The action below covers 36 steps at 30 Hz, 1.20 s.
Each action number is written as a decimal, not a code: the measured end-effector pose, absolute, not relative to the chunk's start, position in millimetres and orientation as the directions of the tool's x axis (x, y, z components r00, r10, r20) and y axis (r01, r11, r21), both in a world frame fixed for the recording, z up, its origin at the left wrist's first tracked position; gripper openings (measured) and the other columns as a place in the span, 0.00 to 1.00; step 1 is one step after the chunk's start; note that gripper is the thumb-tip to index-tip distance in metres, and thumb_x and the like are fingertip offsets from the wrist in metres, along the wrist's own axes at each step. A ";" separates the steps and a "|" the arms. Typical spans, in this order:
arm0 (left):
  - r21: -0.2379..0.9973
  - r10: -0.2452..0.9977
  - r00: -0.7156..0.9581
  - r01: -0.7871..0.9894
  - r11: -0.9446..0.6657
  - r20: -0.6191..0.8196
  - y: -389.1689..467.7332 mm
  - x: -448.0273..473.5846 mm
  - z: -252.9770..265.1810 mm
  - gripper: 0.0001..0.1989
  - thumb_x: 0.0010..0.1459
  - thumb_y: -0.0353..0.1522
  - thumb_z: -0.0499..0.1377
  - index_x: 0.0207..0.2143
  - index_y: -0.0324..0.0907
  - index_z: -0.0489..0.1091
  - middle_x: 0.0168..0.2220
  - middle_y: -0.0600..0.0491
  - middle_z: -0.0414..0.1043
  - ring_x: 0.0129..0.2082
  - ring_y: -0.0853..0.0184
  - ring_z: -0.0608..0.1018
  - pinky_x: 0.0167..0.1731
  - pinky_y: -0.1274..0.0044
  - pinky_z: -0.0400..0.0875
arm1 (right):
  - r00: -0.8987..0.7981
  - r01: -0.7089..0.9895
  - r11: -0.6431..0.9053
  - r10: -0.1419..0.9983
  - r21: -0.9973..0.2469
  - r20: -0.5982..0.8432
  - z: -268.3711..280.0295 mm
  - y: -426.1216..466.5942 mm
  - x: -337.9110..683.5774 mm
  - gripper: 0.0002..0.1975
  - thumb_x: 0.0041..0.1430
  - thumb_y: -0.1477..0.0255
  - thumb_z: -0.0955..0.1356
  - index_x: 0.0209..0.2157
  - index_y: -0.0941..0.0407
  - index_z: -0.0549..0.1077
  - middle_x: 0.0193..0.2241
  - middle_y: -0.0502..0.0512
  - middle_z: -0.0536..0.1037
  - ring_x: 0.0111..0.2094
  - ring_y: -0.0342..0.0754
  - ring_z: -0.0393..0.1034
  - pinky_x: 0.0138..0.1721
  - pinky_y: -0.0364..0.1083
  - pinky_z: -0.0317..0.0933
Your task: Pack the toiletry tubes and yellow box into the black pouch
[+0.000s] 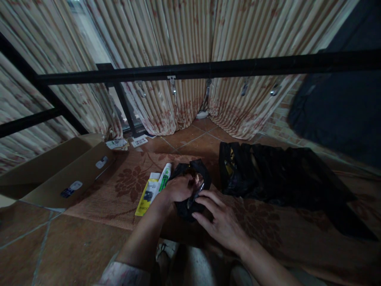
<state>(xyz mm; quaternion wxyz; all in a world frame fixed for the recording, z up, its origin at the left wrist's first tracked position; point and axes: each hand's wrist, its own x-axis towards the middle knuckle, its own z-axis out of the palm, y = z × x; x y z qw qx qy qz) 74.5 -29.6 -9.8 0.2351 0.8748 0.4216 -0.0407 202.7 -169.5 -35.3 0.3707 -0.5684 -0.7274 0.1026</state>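
A small black pouch [190,186] lies on the rug [125,186], just before the knees, and is gripped at its open mouth by the left hand [178,188]. The right hand [218,220] rests with fingers spread on its near side. The mouth is best kept wide while the shiny item [198,186] inside is handled slowly.

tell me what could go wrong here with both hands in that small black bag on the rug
The light is dim and the small black bag is dark, so whatever the left hand and right hand are working on may slip out unseen. The yellow packet and the white and green tube lie loose right beside the left forearm and could get knocked aside.
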 end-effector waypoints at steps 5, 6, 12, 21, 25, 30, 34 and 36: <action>0.305 0.687 0.648 0.761 -0.572 -0.329 -28.4 72.3 -7.0 0.18 0.58 0.42 0.48 0.36 0.45 0.75 0.37 0.48 0.78 0.36 0.62 0.78 0.31 0.77 0.66 | -0.070 0.739 0.331 0.904 -0.587 0.422 -35.5 -170.0 202.7 0.12 0.59 0.67 0.66 0.45 0.54 0.70 0.48 0.56 0.71 0.48 0.47 0.70 0.48 0.46 0.67; 0.302 0.680 0.654 0.757 -0.580 -0.332 -28.3 71.8 -6.3 0.19 0.58 0.42 0.48 0.35 0.44 0.76 0.35 0.48 0.78 0.35 0.63 0.78 0.30 0.78 0.65 | -0.066 0.737 0.327 0.906 -0.592 0.418 -35.4 -170.2 202.7 0.12 0.59 0.67 0.66 0.45 0.54 0.70 0.48 0.56 0.71 0.48 0.47 0.70 0.48 0.47 0.67; 0.294 0.714 0.637 0.770 -0.566 -0.291 -29.7 70.6 -6.1 0.23 0.59 0.43 0.45 0.32 0.43 0.77 0.34 0.48 0.78 0.34 0.64 0.78 0.29 0.78 0.66 | -0.067 0.731 0.323 0.911 -0.601 0.407 -35.8 -170.8 203.1 0.12 0.59 0.68 0.65 0.45 0.53 0.70 0.47 0.56 0.71 0.48 0.48 0.69 0.49 0.47 0.67; 0.260 0.820 0.551 0.823 -0.504 -0.154 -33.2 70.0 -11.0 0.21 0.58 0.44 0.48 0.29 0.41 0.76 0.32 0.45 0.77 0.33 0.61 0.78 0.30 0.75 0.68 | -0.054 0.755 0.310 0.907 -0.578 0.417 -37.8 -172.5 203.0 0.12 0.59 0.67 0.65 0.45 0.52 0.70 0.48 0.56 0.71 0.49 0.48 0.70 0.46 0.44 0.69; 0.470 0.807 0.583 0.688 -0.554 0.096 -37.0 64.2 -1.2 0.17 0.59 0.41 0.50 0.31 0.42 0.75 0.32 0.49 0.77 0.33 0.65 0.77 0.35 0.76 0.68 | -0.076 0.775 0.326 0.898 -0.541 0.433 -39.3 -173.8 204.2 0.13 0.59 0.66 0.65 0.45 0.52 0.71 0.48 0.56 0.72 0.47 0.48 0.71 0.46 0.45 0.69; 0.718 0.826 0.372 0.417 -0.557 0.424 -34.7 48.0 14.3 0.13 0.60 0.37 0.51 0.38 0.42 0.72 0.39 0.50 0.75 0.41 0.66 0.75 0.44 0.76 0.67 | -0.120 0.797 0.369 0.873 -0.479 0.474 -41.0 -175.0 205.1 0.14 0.58 0.64 0.66 0.46 0.51 0.70 0.50 0.56 0.71 0.49 0.50 0.71 0.45 0.47 0.70; 0.730 0.944 0.127 0.605 -0.318 0.306 -15.3 18.7 1.8 0.13 0.60 0.38 0.51 0.40 0.41 0.71 0.41 0.47 0.75 0.40 0.63 0.76 0.43 0.74 0.67 | -0.152 0.802 0.419 0.832 -0.425 0.534 -39.3 -176.3 206.0 0.15 0.58 0.64 0.66 0.47 0.51 0.70 0.51 0.56 0.71 0.51 0.52 0.69 0.46 0.49 0.69; 0.594 0.992 0.054 0.797 -0.114 0.118 -5.0 -1.3 -10.6 0.18 0.57 0.40 0.54 0.45 0.39 0.68 0.44 0.41 0.74 0.44 0.57 0.75 0.44 0.70 0.67 | -0.138 0.807 0.428 0.807 -0.408 0.574 -37.7 -176.5 206.7 0.14 0.58 0.65 0.66 0.46 0.52 0.70 0.51 0.57 0.71 0.51 0.52 0.68 0.46 0.50 0.69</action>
